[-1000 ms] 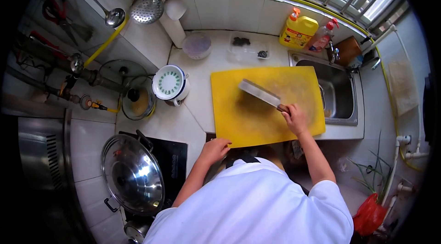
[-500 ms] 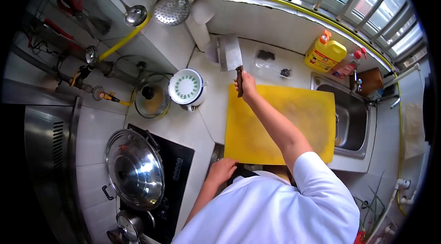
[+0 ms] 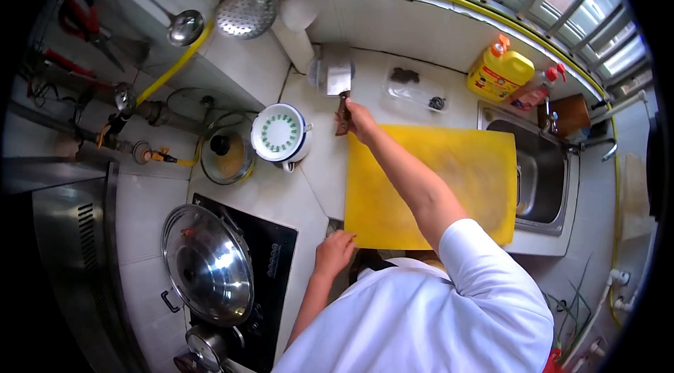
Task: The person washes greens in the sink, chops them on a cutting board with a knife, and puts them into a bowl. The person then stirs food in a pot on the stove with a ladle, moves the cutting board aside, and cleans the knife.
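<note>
My right hand (image 3: 360,120) is wrapped round the dark wooden handle of a cleaver (image 3: 338,80), reaching past the far left corner of a yellow cutting board (image 3: 449,183). The cleaver's broad blade points toward the wall and looks foreshortened. Behind the blade stands a pale, partly hidden round container (image 3: 317,72); whether they touch I cannot tell. Down at the board's near left corner is my left hand (image 3: 335,254), holding nothing, its fingers loosely stretched out by the counter edge.
Left of the board stand a white pot with a green-patterned dish (image 3: 279,131) and a glass-lidded bowl (image 3: 226,152). A large lidded wok (image 3: 210,264) sits on the black cooktop. Behind the board lies a clear tray (image 3: 415,90) with dark pieces. The sink (image 3: 544,176) is at right.
My right hand has carried the cleaver slightly left, and its blade has tipped back toward the pale container. My left hand has shifted slightly, near the board's front corner. The view has moved a little.
</note>
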A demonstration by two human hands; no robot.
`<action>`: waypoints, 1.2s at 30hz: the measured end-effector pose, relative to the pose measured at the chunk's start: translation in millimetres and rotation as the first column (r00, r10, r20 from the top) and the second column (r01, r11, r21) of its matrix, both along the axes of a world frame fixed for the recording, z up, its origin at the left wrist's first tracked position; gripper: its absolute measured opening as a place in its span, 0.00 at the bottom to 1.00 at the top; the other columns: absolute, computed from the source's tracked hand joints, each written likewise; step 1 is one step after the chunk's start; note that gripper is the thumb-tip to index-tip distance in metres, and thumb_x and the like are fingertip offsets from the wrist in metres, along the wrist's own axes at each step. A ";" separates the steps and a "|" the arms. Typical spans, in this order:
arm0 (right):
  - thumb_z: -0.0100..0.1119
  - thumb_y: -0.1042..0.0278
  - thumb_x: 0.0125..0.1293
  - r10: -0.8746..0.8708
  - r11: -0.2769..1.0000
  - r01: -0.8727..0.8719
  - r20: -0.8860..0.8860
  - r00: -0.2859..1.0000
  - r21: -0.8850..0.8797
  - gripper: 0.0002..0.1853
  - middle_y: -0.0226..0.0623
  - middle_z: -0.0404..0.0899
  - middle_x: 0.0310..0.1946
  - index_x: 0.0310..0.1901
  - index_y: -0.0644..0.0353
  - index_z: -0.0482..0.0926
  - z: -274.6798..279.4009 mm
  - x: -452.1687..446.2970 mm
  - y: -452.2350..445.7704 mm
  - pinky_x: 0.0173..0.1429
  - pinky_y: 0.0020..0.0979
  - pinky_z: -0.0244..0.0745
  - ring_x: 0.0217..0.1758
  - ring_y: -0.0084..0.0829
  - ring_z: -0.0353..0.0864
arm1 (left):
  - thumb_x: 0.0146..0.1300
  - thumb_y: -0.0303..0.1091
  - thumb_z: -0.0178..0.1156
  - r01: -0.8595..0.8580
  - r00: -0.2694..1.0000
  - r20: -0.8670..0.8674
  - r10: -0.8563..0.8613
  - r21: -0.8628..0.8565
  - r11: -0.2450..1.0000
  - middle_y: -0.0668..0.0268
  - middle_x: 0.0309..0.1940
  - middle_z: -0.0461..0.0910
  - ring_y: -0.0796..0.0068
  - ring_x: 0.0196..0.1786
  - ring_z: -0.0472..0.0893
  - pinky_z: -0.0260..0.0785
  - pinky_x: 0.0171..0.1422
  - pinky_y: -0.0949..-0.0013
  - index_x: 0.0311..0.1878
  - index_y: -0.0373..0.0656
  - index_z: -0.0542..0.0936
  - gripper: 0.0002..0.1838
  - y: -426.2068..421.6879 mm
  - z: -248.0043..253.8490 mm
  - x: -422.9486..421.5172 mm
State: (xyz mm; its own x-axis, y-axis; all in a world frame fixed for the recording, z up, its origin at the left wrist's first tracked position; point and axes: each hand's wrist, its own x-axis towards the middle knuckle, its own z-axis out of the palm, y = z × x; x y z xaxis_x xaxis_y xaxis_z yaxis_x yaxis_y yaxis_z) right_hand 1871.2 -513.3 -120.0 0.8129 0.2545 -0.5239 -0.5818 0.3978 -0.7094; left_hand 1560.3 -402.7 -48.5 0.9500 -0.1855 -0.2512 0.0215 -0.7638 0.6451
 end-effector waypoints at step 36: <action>0.72 0.59 0.48 -0.594 0.505 0.574 0.224 0.773 -0.644 0.16 0.29 0.78 0.24 0.27 0.61 0.76 18.9 -279.7 -446.5 0.31 0.22 0.69 0.25 0.19 0.75 | 0.55 0.45 0.63 -0.624 0.776 -0.145 0.614 -0.024 0.781 0.51 0.49 0.70 0.60 0.49 0.73 0.68 0.51 0.61 0.48 0.32 0.70 0.27 -42.8 -97.9 97.3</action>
State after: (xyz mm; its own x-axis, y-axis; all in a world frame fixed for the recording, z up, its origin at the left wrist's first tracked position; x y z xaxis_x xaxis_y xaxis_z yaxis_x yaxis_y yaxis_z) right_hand 1591.5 -959.8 -101.1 0.6330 -0.6826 -0.3651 -0.4124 0.1017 -0.9053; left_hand 1657.6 -445.5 -146.3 0.8277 0.4115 -0.3815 0.5563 -0.5133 0.6535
